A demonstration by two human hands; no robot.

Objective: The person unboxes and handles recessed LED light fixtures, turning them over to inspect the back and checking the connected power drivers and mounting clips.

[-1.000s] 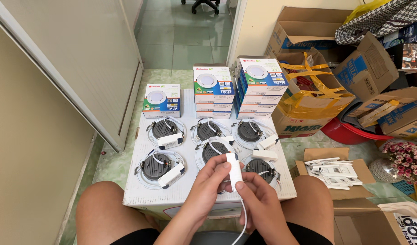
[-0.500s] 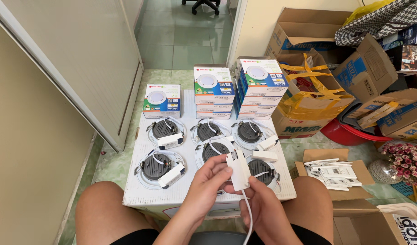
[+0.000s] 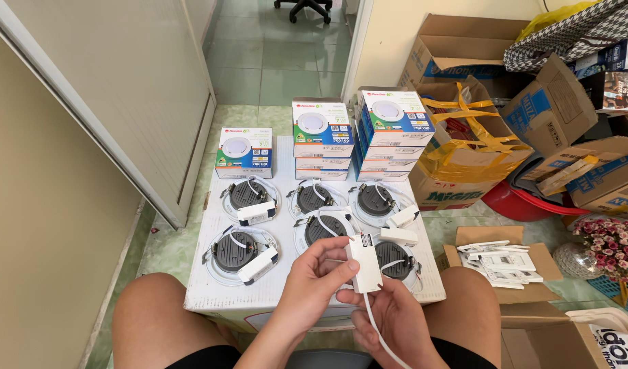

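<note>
While we sit with our knees against a white box (image 3: 211, 294) used as a table, both hands hold a small white driver block (image 3: 365, 263) above its front edge. Our left hand (image 3: 317, 280) pinches the block from the side, thumb pressed on its face. Our right hand (image 3: 392, 321) grips its lower end, fingers curled, where a white cable (image 3: 382, 338) hangs down. Round lamps (image 3: 235, 253) lie face down on the box, and behind them stand stacked lamp cartons (image 3: 321, 133).
</note>
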